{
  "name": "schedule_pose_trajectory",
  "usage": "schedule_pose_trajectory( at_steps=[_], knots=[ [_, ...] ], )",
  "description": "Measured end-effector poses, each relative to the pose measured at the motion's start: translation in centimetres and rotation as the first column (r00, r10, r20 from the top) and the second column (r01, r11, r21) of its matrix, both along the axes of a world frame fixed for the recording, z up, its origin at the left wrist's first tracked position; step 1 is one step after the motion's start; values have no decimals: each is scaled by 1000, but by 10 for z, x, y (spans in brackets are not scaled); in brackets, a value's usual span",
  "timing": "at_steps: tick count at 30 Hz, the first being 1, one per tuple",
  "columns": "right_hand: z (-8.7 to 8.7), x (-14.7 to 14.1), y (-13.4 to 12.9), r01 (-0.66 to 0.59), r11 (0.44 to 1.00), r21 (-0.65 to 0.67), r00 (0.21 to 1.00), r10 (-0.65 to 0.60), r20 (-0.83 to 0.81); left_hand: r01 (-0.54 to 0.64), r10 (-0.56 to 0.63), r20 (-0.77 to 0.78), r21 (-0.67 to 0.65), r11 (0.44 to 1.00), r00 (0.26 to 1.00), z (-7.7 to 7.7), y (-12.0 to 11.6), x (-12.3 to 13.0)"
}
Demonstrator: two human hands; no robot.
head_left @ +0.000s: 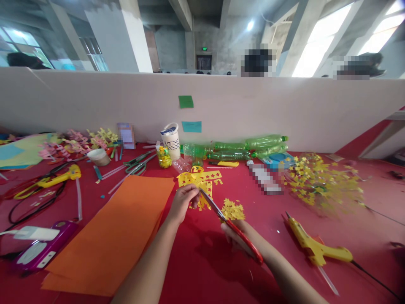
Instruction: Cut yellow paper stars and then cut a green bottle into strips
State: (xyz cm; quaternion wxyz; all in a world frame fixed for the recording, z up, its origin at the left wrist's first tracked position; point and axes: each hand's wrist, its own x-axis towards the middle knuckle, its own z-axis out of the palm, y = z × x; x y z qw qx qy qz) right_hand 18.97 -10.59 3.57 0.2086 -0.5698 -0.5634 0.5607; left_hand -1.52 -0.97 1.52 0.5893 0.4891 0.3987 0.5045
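Note:
My right hand [236, 234] is closed around a pair of scissors [218, 211] with red handles, blades pointing up and left. The blade tips reach the fingertips of my left hand [182, 204], which is pinched closed; whatever is between its fingers is too small to make out. Just behind that hand lie yellow paper scraps [215, 175] with star-shaped holes. A heap of small yellow paper stars [233, 209] rests on the red table, close beyond my right hand. Orange paper sheets [110, 236] lie left of my left forearm.
Yellow glue guns lie at right [311, 242] and left [60, 177], with cords. A purple power strip [47, 249] is front left. Green plastic bottles [249, 147], a white cup [171, 141] and a yellow cutter [228, 164] are at the back, before a partition [126, 101]. Star sprays [316, 181] stand right.

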Motion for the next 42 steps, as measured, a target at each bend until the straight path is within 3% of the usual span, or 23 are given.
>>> schedule_pose_trajectory(
  at_steps=[20, 30, 42],
  knots=[
    [-1, 0, 1, -16, 1000, 4, 1000, 16, 4, 30, -30, 33, -12, 999, 999, -3, 3, -6],
    [-1, 3, 0, -68, 997, 39, 998, 68, -5, 40, -37, -70, 37, 999, 997, -6, 1, -4],
    [-3, 2, 1, -25, 999, 30, 999, 26, -35, 24, -3, -178, 117, 993, 984, 2, -6, 3]
  ],
)
